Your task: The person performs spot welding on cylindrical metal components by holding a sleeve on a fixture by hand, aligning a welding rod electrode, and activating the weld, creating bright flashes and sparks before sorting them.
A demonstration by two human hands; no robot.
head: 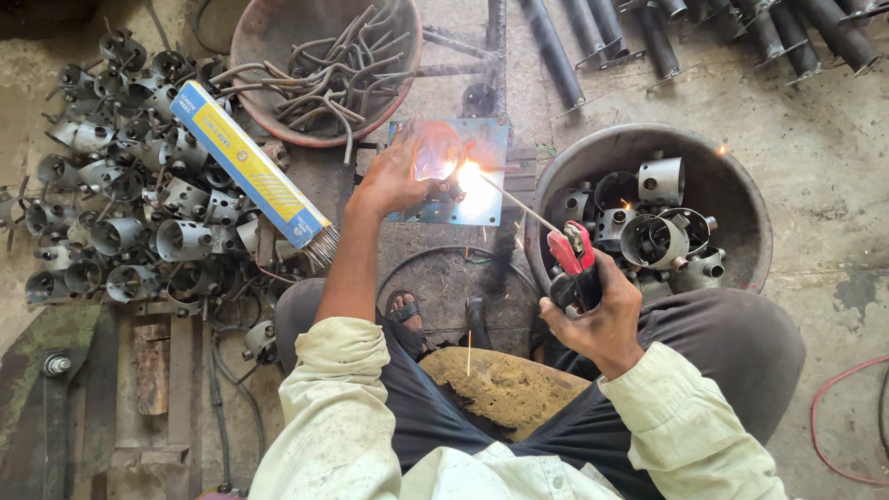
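My right hand grips a red and black electrode holder, and its thin rod reaches up-left to a bright arc. My left hand rests on a small metal piece held on a flat steel plate, right beside the glare. The piece's shape is washed out by the light. Sparks fly over the plate.
A round pan of short metal tube fittings sits at right. A red basin of bent rods is at top. A heap of finished fittings lies at left beside a blue and yellow electrode box. Dark pipes lie top right.
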